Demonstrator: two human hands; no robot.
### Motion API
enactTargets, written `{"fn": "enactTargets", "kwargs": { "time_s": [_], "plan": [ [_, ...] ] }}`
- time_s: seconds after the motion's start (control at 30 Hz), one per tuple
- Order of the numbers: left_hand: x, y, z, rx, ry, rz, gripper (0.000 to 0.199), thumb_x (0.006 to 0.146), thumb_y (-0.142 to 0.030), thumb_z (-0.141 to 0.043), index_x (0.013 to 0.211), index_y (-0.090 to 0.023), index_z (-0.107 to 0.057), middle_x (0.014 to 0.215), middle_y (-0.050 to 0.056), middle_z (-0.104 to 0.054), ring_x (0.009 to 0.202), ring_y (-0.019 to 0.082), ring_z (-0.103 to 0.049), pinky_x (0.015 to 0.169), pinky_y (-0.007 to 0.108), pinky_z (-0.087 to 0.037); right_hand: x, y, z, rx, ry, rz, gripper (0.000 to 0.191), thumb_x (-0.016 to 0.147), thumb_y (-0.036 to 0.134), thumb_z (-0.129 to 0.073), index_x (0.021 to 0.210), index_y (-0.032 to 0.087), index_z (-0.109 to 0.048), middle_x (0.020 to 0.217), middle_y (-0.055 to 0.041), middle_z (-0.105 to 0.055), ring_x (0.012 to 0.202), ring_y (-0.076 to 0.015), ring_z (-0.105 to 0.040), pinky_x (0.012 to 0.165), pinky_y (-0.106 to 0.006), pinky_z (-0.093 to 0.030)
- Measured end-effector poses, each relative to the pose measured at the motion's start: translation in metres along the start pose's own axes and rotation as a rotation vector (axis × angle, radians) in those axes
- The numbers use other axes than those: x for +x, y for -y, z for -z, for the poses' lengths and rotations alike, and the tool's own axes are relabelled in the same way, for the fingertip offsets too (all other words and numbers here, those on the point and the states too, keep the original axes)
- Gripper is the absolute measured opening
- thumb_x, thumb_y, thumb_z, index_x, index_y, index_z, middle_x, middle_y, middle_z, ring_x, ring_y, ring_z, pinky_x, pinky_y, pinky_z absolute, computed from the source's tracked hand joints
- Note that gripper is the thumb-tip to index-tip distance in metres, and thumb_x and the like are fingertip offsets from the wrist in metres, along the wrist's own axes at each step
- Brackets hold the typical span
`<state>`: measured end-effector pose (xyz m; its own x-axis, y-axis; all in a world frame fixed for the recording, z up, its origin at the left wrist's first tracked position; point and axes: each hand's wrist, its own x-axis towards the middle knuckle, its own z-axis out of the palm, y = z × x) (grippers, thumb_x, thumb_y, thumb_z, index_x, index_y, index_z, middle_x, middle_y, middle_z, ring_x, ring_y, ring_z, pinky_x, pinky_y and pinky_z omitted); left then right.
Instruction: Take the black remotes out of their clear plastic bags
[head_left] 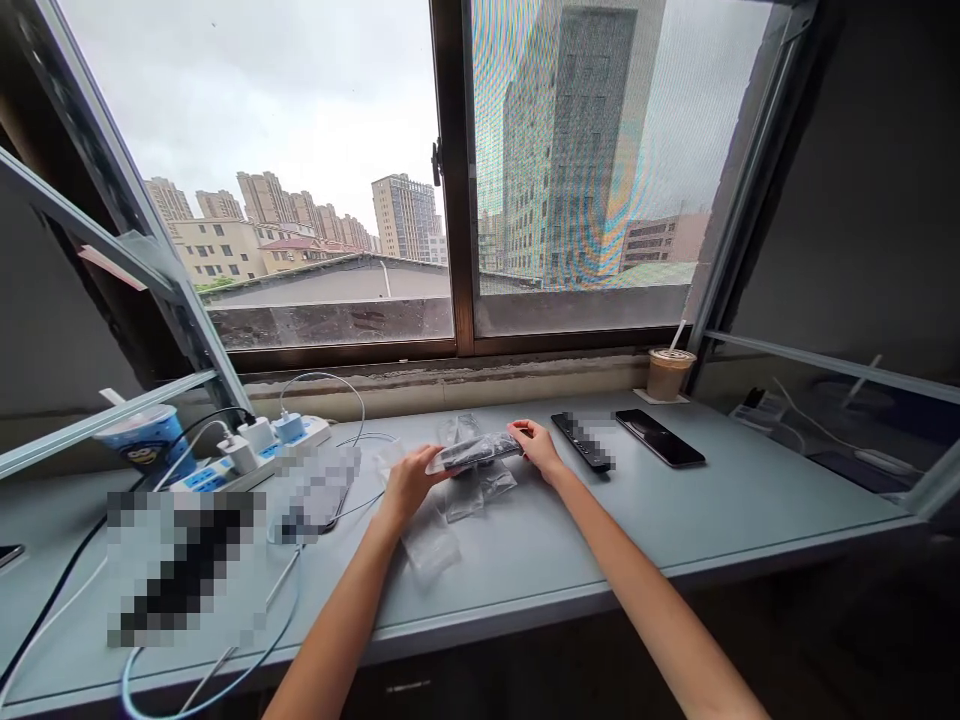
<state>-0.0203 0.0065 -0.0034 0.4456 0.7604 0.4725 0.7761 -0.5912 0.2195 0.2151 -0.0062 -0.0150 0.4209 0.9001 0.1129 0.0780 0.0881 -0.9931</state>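
Observation:
Both hands hold a slim dark remote-shaped thing in a clear plastic sleeve (478, 452), tilted a little above the desk. The fingers of my left hand (409, 485) close on its left end. At its right end, my right hand (536, 447) pinches the sleeve between thumb and fingers. Beneath it lie crumpled clear plastic bags (431, 545), partly covered by the held thing. A black remote control (581, 443) rests on the desk just right of my right hand, some of it blurred out.
The grey desk (585, 560) ends at a window. A dark phone (660, 438) and an iced drink (670, 374) are at the right. To the left stand a power strip (262, 455) with chargers, a blue cup (150, 440), loose cables (296, 590) and another phone (337, 500).

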Motion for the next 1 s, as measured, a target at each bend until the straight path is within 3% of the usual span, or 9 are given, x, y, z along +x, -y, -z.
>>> {"fn": "enactTargets", "kwargs": {
  "time_s": [0.2,0.47,0.67,1.0],
  "plan": [
    [0.001,0.000,0.004,0.028,-0.076,0.010,0.030,0.079,-0.036,-0.062,0.107,-0.024,-0.062,0.091,0.002,-0.067,0.080,0.018,-0.064,0.067,0.023,-0.044,0.000,-0.002,-0.001,-0.001,0.030,0.009,0.024,0.075,0.031,-0.054,0.094,0.017,-0.059,0.073,0.0000,-0.062,0.046,-0.0061,-0.047,0.033,-0.014,-0.029],
    [0.001,-0.007,0.002,-0.015,-0.001,-0.057,0.027,0.082,-0.037,-0.058,0.105,-0.026,-0.065,0.082,0.000,-0.061,0.067,0.012,-0.060,0.058,0.019,-0.037,0.008,0.003,0.016,0.113,-0.109,-0.092,0.027,0.065,0.022,-0.065,0.091,0.017,-0.057,0.073,-0.0033,-0.066,0.057,-0.0145,-0.060,0.040,-0.023,-0.049],
    [0.002,-0.007,0.002,0.015,-0.036,-0.068,0.028,0.089,-0.038,-0.046,0.098,-0.024,-0.068,0.079,0.001,-0.060,0.066,0.011,-0.057,0.057,0.019,-0.034,0.014,0.000,0.023,0.184,-0.249,-0.099,0.037,0.068,0.026,-0.063,0.102,0.016,-0.053,0.087,-0.0093,-0.068,0.070,-0.0198,-0.065,0.042,-0.027,-0.052],
    [0.001,0.010,0.011,0.031,-0.145,0.123,0.029,0.091,-0.033,-0.039,0.091,-0.022,-0.066,0.084,0.002,-0.058,0.066,0.011,-0.053,0.055,0.020,-0.029,0.020,-0.002,0.030,0.175,-0.504,0.027,0.036,0.074,0.034,-0.054,0.104,0.014,-0.051,0.097,-0.0123,-0.066,0.074,-0.0180,-0.064,0.044,-0.024,-0.051]
  ]
}}
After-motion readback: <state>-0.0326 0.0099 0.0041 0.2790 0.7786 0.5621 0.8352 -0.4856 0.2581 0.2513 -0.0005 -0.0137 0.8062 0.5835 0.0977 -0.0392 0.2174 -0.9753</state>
